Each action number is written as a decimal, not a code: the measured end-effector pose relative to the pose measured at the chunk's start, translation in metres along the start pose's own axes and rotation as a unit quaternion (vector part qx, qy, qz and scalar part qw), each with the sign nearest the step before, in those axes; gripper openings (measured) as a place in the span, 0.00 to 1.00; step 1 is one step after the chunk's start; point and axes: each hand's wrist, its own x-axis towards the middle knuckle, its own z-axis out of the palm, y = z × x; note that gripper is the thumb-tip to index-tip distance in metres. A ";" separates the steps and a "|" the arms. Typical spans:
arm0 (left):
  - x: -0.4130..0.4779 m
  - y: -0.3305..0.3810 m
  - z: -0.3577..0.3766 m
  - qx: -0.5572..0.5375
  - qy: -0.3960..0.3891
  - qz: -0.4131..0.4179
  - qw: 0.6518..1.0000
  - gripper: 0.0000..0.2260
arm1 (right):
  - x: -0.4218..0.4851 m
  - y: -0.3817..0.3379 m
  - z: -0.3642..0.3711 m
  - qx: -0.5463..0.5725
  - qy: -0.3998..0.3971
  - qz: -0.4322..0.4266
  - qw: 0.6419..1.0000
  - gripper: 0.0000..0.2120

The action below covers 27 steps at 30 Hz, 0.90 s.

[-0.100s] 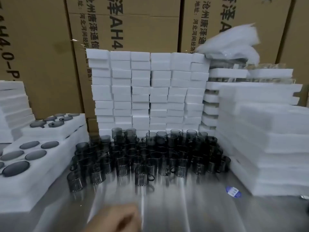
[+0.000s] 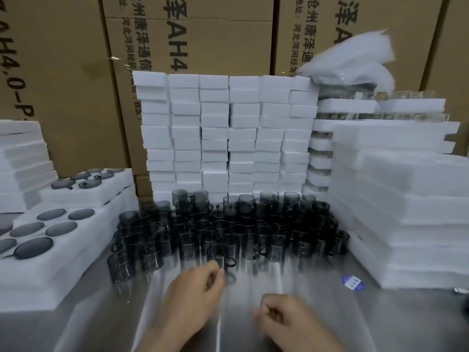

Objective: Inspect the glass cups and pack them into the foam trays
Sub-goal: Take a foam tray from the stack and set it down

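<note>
Behind the counter [image 2: 291, 308], cardboard cartons [image 2: 63, 85] form the backdrop; against them stands a wall of white foam blocks [image 2: 228, 133]

Right side: tall stack of foam trays [image 2: 406, 207], with clear glassware sandwiched between the upper layers further back [image 2: 380, 115]. Whether the lower layers are filled cannot be told from here. Bundle of plastic wrap [image 2: 355, 59] on top

Left side: foam trays with dark round items seated in their cut-outs [image 2: 45, 232]; second filled tray behind it [image 2: 86, 184]. Judged as already packed, at least in part. Blur prevents a count of free pockets

Centre: large cluster of smoked glass cups [image 2: 228, 224], handled, upright, packed close together in several rows. None of these are in foam. Judgement: the bulk of the work remains; the packed share looks small against the loose stock

Nearest cup [image 2: 220, 257] stands slightly forward of the front row. Left hand [image 2: 195, 293] reaches toward it, fingertips at or just short of its base and handle; grip half curled, no cup enclosed, contact not resolvable through motion blur. Right hand [image 2: 281, 318] sits low on the counter, fingers curled inward, holding nothing visible

Small blue sticker [image 2: 352, 283] lies on the counter to the right, apart from the cups

Step in hand, as judged: picking the next cup for inspection
</note>
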 end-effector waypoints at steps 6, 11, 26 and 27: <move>-0.008 -0.019 0.023 -0.071 -0.009 -0.063 0.995 0.18 | 0.042 -0.025 -0.061 -0.071 0.047 0.081 0.993 0.07; -0.005 -0.019 0.022 -0.072 -0.069 -0.061 0.993 0.19 | 0.131 -0.058 -0.237 -0.219 0.303 0.018 0.927 0.11; 0.003 -0.020 0.022 -0.100 -0.083 -0.081 0.988 0.18 | 0.194 0.004 -0.377 -0.501 0.154 0.175 0.833 0.14; 0.003 -0.021 0.023 -0.108 -0.082 -0.077 0.988 0.17 | 0.195 -0.006 -0.377 -0.502 0.165 0.156 0.835 0.12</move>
